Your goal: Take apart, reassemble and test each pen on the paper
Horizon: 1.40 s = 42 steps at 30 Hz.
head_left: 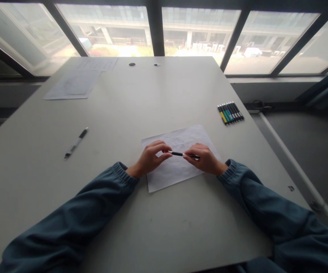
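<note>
Both hands meet at a black pen (177, 153) held nearly level over a sheet of paper (164, 180) with faint drawn lines. My right hand (205, 157) is closed around the pen's right part, covering some of it. The fingertips of my left hand (154, 156) pinch at its silvery left end; what exactly they grip there is partly hidden. The paper lies at an angle under both hands.
A black pen with a light grip (77, 142) lies on the white table (129, 110) at left. Several pens with coloured barrels (230, 113) form a row at right. Papers (72, 81) lie at far left. Two small round fittings are set near the back edge, before the windows.
</note>
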Tool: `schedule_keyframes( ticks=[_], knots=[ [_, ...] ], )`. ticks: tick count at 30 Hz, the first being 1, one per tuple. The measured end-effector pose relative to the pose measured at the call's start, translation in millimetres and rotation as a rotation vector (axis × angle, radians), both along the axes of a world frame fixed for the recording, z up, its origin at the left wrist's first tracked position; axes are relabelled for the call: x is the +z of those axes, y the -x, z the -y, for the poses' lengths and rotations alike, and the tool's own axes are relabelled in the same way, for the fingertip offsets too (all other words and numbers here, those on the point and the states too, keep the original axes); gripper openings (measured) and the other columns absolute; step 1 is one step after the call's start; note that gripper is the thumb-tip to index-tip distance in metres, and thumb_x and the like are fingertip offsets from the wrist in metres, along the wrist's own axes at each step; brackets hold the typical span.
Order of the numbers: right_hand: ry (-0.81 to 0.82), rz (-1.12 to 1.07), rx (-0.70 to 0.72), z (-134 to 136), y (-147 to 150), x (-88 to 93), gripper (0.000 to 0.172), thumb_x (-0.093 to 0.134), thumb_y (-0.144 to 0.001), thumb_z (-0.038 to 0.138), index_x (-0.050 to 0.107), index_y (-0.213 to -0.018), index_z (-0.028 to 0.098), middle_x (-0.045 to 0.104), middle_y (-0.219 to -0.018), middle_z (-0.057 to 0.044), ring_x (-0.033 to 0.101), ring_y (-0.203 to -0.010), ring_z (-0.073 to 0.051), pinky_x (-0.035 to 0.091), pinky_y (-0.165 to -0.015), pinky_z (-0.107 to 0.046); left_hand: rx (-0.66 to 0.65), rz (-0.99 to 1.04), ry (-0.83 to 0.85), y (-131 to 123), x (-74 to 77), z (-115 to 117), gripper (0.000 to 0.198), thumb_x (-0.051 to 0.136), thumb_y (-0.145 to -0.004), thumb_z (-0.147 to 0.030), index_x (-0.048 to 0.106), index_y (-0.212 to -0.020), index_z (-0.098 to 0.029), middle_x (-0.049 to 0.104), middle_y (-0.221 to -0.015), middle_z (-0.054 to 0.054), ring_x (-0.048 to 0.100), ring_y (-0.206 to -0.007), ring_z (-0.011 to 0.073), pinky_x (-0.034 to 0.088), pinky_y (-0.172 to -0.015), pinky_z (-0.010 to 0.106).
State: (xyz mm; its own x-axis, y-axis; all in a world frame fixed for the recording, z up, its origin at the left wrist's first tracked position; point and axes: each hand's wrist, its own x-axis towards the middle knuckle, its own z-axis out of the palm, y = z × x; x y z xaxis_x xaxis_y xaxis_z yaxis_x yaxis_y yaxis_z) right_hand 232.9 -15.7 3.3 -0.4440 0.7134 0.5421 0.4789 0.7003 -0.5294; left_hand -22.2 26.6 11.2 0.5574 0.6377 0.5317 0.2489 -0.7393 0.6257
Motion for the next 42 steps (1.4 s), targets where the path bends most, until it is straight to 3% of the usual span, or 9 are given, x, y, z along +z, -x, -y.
schedule_keyframes(
  ticks=[4, 15, 20, 23, 28, 33, 36, 38, 42],
  knots=[
    [-0.007, 0.005, 0.019, -1, 0, -0.7, 0.012, 0.063, -0.096, 0.029, 0.069, -0.089, 0.021, 0.072, -0.075, -0.004, 0.064, -0.068, -0.016, 0.047, -0.071, -0.033, -0.038, -0.043, -0.008, 0, -0.9, -1, 0.025, 0.065, -0.094, -0.036, 0.069, -0.079, -0.016, 0.066, -0.071, 0.004, 0.06, -0.068, 0.0147, 0.048, -0.065, 0.027],
    [0.041, -0.004, -0.001, 0, 0, -2.0, 0.02, 0.062, -0.097, 0.033, 0.07, -0.084, 0.02, 0.072, -0.072, -0.003, 0.062, -0.065, -0.016, 0.047, -0.069, -0.031, -0.063, 0.04, -0.112, 0, 1.3, -1, 0.014, 0.074, -0.088, -0.031, 0.076, -0.092, -0.018, 0.072, -0.075, 0.006, 0.063, -0.07, 0.0157, 0.051, -0.065, 0.029],
    [0.059, -0.068, -0.048, 2, -1, 0.7, 0.014, 0.068, -0.093, 0.033, 0.073, -0.09, 0.021, 0.071, -0.072, -0.003, 0.063, -0.065, -0.016, 0.049, -0.069, -0.031, -0.014, 0.033, -0.139, 0, -0.4, -1, 0.014, 0.075, -0.088, -0.032, 0.075, -0.092, -0.019, 0.073, -0.077, 0.005, 0.065, -0.071, 0.0154, 0.053, -0.068, 0.029],
    [0.205, -0.218, -0.048, 5, -3, 4.2, 0.018, 0.07, -0.09, 0.036, 0.074, -0.098, 0.021, 0.074, -0.079, -0.005, 0.065, -0.069, -0.017, 0.051, -0.068, -0.031, 0.057, 0.057, -0.147, 0, -2.1, -2, 0.013, 0.076, -0.087, -0.031, 0.075, -0.091, -0.018, 0.074, -0.079, 0.005, 0.066, -0.072, 0.0156, 0.053, -0.07, 0.03],
    [0.657, -0.721, 0.04, -3, -5, -0.2, 0.032, 0.068, -0.09, 0.048, 0.072, -0.102, 0.019, 0.071, -0.075, -0.004, 0.063, -0.066, -0.017, 0.053, -0.064, -0.032, 0.093, 0.075, -0.146, -2, -0.6, -1, 0.014, 0.076, -0.087, -0.03, 0.073, -0.084, -0.017, 0.073, -0.075, 0.004, 0.064, -0.069, 0.0151, 0.052, -0.069, 0.029],
    [0.666, -0.894, -0.072, -18, -5, -6.5, 0.037, 0.051, -0.096, 0.06, 0.062, -0.09, 0.025, 0.064, -0.083, -0.003, 0.062, -0.076, -0.017, 0.055, -0.072, -0.034, -0.111, -0.001, -0.043, -1, 0.4, 0, 0.02, 0.065, -0.095, -0.033, 0.076, -0.09, -0.018, 0.074, -0.079, 0.007, 0.066, -0.075, 0.0177, 0.052, -0.072, 0.032],
    [0.664, -0.909, -0.073, -24, -9, -4.1, 0.041, 0.042, -0.098, 0.064, 0.054, -0.085, 0.026, 0.064, -0.088, -0.003, 0.063, -0.087, -0.02, 0.056, -0.082, -0.039, -0.146, -0.021, -0.022, 0, -0.3, -1, 0.025, 0.056, -0.1, -0.031, 0.076, -0.095, -0.018, 0.075, -0.084, 0.009, 0.066, -0.079, 0.0186, 0.052, -0.075, 0.033],
    [0.712, -0.985, -0.037, -25, -12, -0.7, 0.037, 0.047, -0.096, 0.059, 0.05, -0.081, 0.026, 0.059, -0.078, -0.002, 0.06, -0.079, -0.02, 0.055, -0.08, -0.038, -0.14, -0.048, -0.03, 0, -0.9, -1, 0.022, 0.056, -0.1, -0.029, 0.075, -0.097, -0.018, 0.076, -0.086, 0.009, 0.066, -0.081, 0.0187, 0.052, -0.076, 0.033],
    [0.942, -1.358, 0.06, -23, -18, 7.7, 0.031, 0.051, -0.097, 0.042, 0.045, -0.072, 0.024, 0.039, -0.062, 0.004, 0.041, -0.054, -0.013, 0.048, -0.059, -0.028, -0.137, -0.108, -0.038, 1, -2.0, -1, 0.021, 0.056, -0.1, -0.026, 0.075, -0.098, -0.018, 0.076, -0.09, 0.009, 0.067, -0.084, 0.0187, 0.053, -0.077, 0.032]
  ],
)
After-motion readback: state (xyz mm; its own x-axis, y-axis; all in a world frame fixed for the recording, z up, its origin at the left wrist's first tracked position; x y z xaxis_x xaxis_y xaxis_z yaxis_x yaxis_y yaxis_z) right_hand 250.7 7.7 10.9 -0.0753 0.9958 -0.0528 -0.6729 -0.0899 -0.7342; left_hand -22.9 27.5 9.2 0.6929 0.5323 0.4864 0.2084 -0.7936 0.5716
